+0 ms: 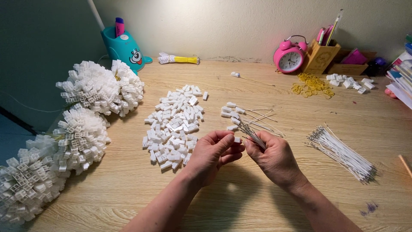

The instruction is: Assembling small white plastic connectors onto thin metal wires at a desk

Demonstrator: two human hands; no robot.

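Head view: left hand (212, 154) pinches one connector (237, 140); right hand (274, 157) holds perhaps five wires (253, 136).

books (401, 79) cut off at right edge, connector bundle (25, 184) cropped at left, wire tips hidden in hands (246, 152)

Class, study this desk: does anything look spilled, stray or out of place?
Mostly orderly. Two things stand out: yellow rubber bands lie scattered loose by the pink alarm clock, and one wired connector lies alone, apart from the small group above the hands. A purple smudge marks the table's near right.
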